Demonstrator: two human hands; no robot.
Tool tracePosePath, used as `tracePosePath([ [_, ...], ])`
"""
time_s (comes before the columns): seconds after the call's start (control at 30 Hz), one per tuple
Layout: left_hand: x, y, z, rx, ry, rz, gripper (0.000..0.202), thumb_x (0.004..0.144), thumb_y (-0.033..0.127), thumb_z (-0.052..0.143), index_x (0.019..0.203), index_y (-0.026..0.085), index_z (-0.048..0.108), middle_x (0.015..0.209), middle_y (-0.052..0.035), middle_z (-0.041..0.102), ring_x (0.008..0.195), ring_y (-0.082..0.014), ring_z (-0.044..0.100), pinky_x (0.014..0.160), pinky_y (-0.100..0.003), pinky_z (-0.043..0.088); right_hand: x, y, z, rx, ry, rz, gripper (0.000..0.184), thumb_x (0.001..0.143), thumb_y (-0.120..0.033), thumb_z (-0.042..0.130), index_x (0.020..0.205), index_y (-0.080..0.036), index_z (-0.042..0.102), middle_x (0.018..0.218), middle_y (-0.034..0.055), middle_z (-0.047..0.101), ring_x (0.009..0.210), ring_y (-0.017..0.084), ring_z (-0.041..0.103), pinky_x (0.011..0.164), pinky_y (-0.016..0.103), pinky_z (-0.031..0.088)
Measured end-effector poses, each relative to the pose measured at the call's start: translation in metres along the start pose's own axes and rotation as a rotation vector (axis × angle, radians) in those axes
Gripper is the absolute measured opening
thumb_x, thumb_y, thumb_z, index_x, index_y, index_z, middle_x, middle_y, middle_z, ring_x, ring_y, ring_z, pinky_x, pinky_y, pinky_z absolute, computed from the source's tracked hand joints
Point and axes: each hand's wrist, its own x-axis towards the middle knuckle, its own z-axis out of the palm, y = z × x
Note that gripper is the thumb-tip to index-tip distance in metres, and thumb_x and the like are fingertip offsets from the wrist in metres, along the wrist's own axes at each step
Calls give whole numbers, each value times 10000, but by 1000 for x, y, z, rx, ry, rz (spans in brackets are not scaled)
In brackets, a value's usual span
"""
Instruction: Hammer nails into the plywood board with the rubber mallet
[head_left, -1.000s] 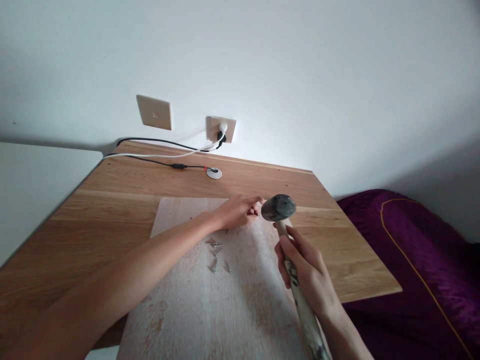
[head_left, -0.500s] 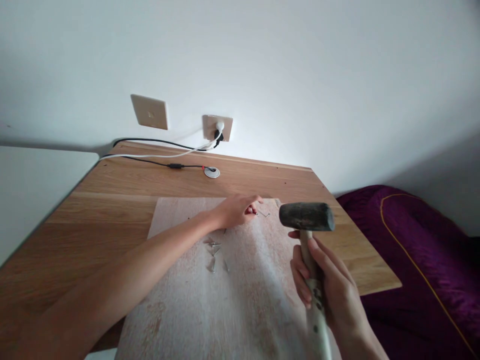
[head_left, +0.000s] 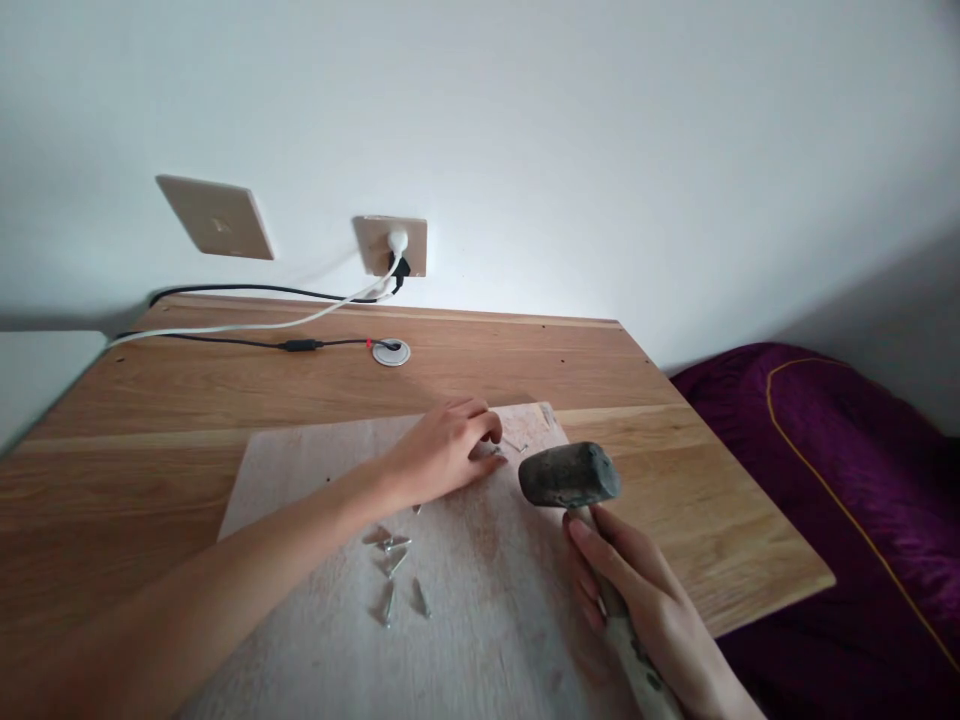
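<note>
My right hand (head_left: 637, 590) is wrapped round the handle of a rubber mallet (head_left: 570, 474), its dark head raised just above the board. My left hand (head_left: 446, 450) rests near the far right part of the pale wooden board (head_left: 480, 620). Its thumb and curled fingers are around a small nail (head_left: 496, 451), partly hidden by them. Just right of those fingertips another thin nail (head_left: 516, 446) shows with its shadow. Several loose nails (head_left: 390, 565) lie on the board below my left forearm.
The board lies on a wooden desk (head_left: 720, 500) against a white wall. Cables (head_left: 255, 327) run along the back from a wall socket (head_left: 412, 235) and a round cable grommet (head_left: 391, 352). Purple fabric (head_left: 810, 480) lies beyond the desk's right edge.
The mallet is lower and its head has tilted closer to my left hand. My left thumb and fingers have parted slightly. The whole view has shifted a little.
</note>
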Motion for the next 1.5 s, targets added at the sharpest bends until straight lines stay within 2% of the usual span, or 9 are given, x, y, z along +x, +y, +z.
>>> tracePosePath([
  [0.13,2,-1,0,-39,-6,5,119,933,205,798,909,184,684,938,-31,708,908,-202,668,870,-357,540,-6,5,6,-153,34,60,563,983,-733,630,768,-212,625,583,-12,606,520,142,561,527,264,428],
  [0.27,3,-2,-1,-72,12,4,124,926,163,804,880,186,691,902,-18,710,876,-192,661,854,-352,529,-8,1,10,-231,36,85,590,982,-759,594,744,-220,606,529,-3,625,487,149,565,532,275,412],
  [0.47,4,-1,-4,-15,-36,-3,154,903,168,828,869,186,679,870,-13,710,837,-195,656,807,-350,536,-9,-5,9,-201,64,116,585,972,-770,599,806,-215,679,553,-4,618,521,159,573,524,269,420],
  [0.67,11,-3,-8,14,-113,24,148,927,183,805,857,185,675,856,-15,719,783,-180,662,716,-313,516,-6,-1,3,-241,-48,81,583,1007,-763,539,843,-220,676,566,1,610,537,166,574,544,278,442],
  [0.9,11,-7,0,16,-40,70,175,943,197,805,828,182,674,832,-22,713,777,-186,651,712,-316,505,-9,4,2,-240,-39,97,569,1022,-747,537,856,-218,665,589,-3,606,548,160,577,548,271,447],
  [1.1,9,-10,2,32,-44,107,212,962,160,760,781,180,651,787,-20,682,755,-179,622,719,-309,497,-11,-3,7,-190,55,134,576,977,-764,606,874,-209,720,610,-6,597,530,155,572,524,270,441],
  [1.23,9,-10,2,15,-36,120,212,962,131,748,780,173,648,780,-17,675,746,-171,618,691,-298,467,-8,0,5,-184,-8,101,546,995,-736,601,887,-213,717,605,-1,608,529,162,583,516,267,451],
  [1.5,10,-11,2,-5,-49,130,179,944,95,739,801,168,658,787,-15,679,764,-175,625,693,-304,440,-8,8,1,-241,-35,91,572,1020,-751,540,857,-213,643,607,9,636,552,168,593,544,278,452],
])
